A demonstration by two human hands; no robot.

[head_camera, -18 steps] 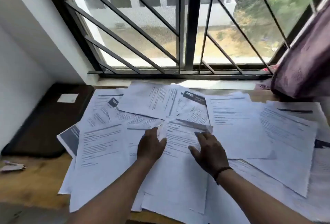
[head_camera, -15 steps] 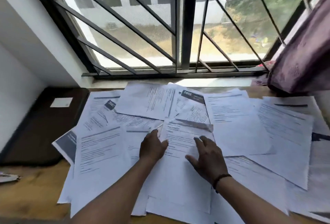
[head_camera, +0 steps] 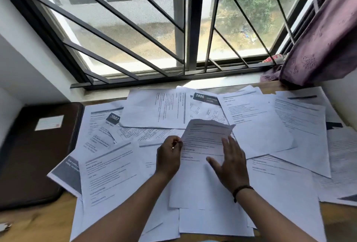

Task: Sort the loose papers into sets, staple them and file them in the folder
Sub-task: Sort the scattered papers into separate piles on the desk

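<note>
Thin white printed papers (head_camera: 257,118) lay overlapping across the wooden desk (head_camera: 29,222) below a barred window (head_camera: 154,29). A dark flat folder (head_camera: 34,154) with a pale label sat closed at the desk's left, touching the papers' edge, and a purple curtain (head_camera: 328,29) hung at the right. The left hand (head_camera: 169,156) pinched the left edge of one sheet (head_camera: 202,145), whose top edge curled upward. The right hand (head_camera: 230,166) rested on that sheet, fingers straight and spread.
</note>
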